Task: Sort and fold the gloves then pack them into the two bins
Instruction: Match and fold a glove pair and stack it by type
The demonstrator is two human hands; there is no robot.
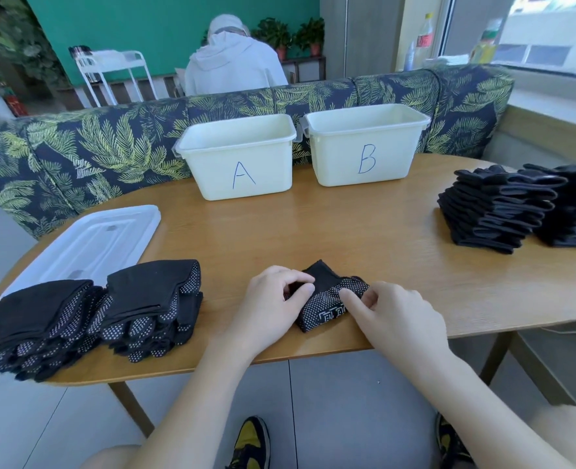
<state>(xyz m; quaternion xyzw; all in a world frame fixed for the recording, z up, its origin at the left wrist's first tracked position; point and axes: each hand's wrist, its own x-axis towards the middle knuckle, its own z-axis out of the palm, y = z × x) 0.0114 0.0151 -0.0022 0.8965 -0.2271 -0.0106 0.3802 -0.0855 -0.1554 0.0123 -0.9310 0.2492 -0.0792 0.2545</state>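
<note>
Glove [327, 301], half folded, lies at the table's [347, 228] near edge, pinched by left hand [273, 299] and right hand [391, 316]. Released early, it may spring open. Beyond, bin A [239, 157] and bin B [364, 143] wait.

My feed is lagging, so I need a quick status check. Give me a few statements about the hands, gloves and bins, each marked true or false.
1. Both hands hold one glove at the table's near edge. True.
2. Bin A stands right of bin B. False: A is on the left.
3. Stacks of black gloves lie at the table's far right and near left. True.
4. The lid is on bin B. False: it lies flat on the table's left side, and both bins are open.
5. Gloves show above the rim of bin A. False: none show above either rim.
</note>
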